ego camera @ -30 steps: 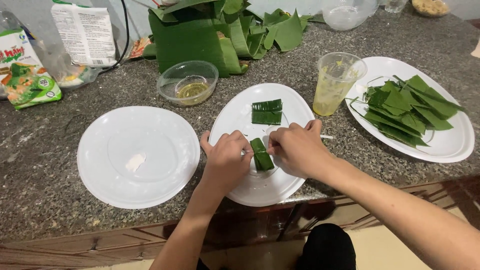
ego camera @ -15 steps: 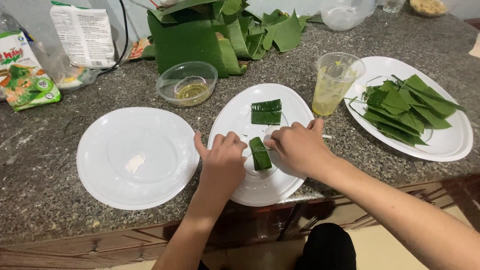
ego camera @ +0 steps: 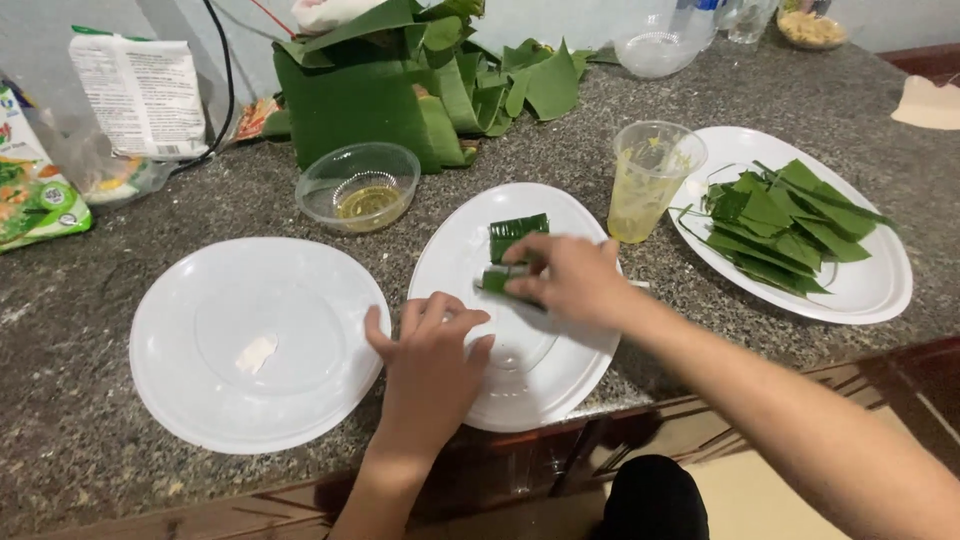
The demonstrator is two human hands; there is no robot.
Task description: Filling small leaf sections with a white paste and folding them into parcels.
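On the speckled stone bench (ego camera: 120, 420), a snack packet (ego camera: 30, 190) at far left is cut off by the frame edge. Beside it lies a round white plastic plate (ego camera: 180, 390), bare and glossy. Next, the left hand (ego camera: 430, 370) rests on the middle oval plate (ego camera: 540, 385), fingers loosely spread. Right of it, the right hand (ego camera: 570, 280) covers most of a folded green leaf parcel (ego camera: 497, 282), fingers pinching it; a second ribbed parcel (ego camera: 517, 233) lies just above.
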